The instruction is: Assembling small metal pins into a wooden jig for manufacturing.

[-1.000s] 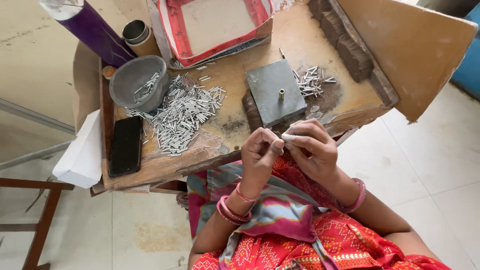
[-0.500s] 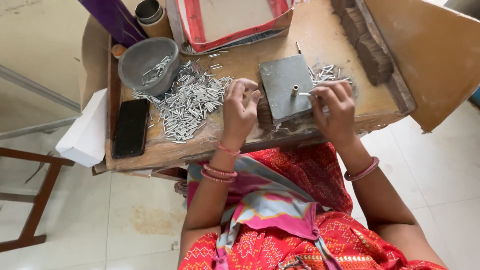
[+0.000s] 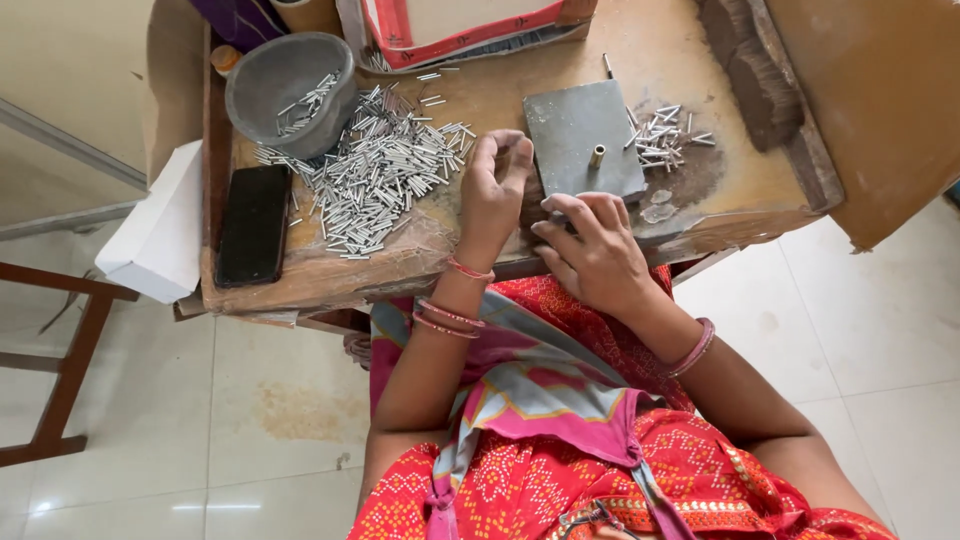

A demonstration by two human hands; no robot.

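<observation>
A worn wooden work table (image 3: 640, 60) fills the upper half of the frame, with a brown cardboard flap (image 3: 880, 110) at the upper right. At the top centre lies a flat rectangular package with a red border and pale middle (image 3: 470, 25); a white box (image 3: 155, 230) juts off the table's left edge, and a purple package (image 3: 240, 12) shows only as a corner at the top left. A black phone (image 3: 252, 225) lies flat at the left, beside a grey bowl (image 3: 288, 90) holding a few metal tubes. A large heap of small silver tubes (image 3: 385, 165) spreads from the bowl toward centre; a smaller pile (image 3: 662, 135) lies to the right of the grey metal block (image 3: 582, 140), from which one short brass pin (image 3: 597, 156) stands upright. Compared with half a second ago, the left hand (image 3: 495, 185) has shifted off the block and now hovers just left of it, fingers curled inward; whether they pinch a tube cannot be told. The right hand (image 3: 598, 250) has dropped from the block's right side to the near table edge, fingers loosely spread, touching the block's lower rim and gripping nothing visible.
</observation>
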